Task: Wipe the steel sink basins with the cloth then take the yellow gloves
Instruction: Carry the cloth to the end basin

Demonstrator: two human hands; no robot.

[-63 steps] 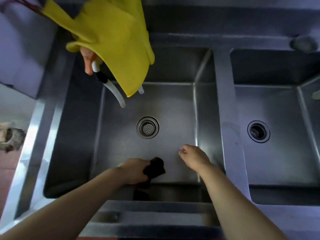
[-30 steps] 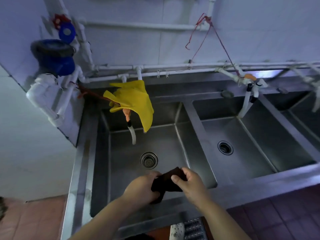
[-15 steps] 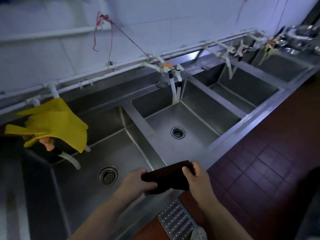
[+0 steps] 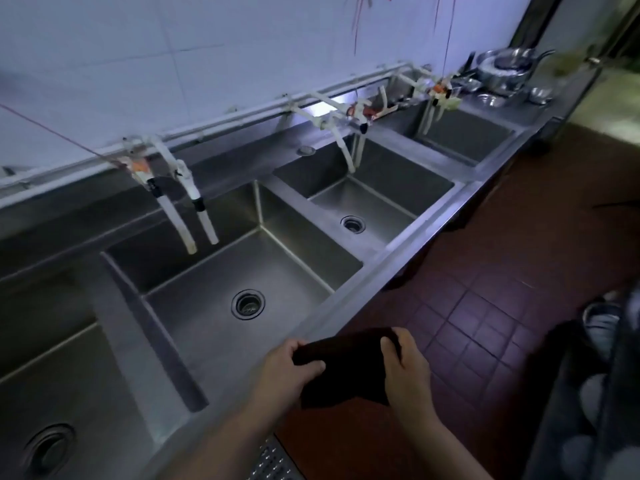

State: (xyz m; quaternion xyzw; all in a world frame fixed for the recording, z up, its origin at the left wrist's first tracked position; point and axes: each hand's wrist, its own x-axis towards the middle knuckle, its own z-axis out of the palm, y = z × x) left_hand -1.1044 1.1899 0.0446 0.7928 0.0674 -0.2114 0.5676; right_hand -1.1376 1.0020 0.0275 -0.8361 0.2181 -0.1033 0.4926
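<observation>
Right, both hands up front: left hand (image 4: 289, 367) and right hand (image 4: 403, 362) each grip an end of the dark cloth (image 4: 341, 367), stretched betw. them above the sink's front rim (image 4: 349, 311). Looks like a regrip betw. basins; next move probably calls for lowering the cloth into the second basin (image 4: 207, 306). Basins look bare, just drains; third basin (image 4: 377, 202) same. Yellow gloves not in view. Pots (image 4: 504, 69) far right.
</observation>
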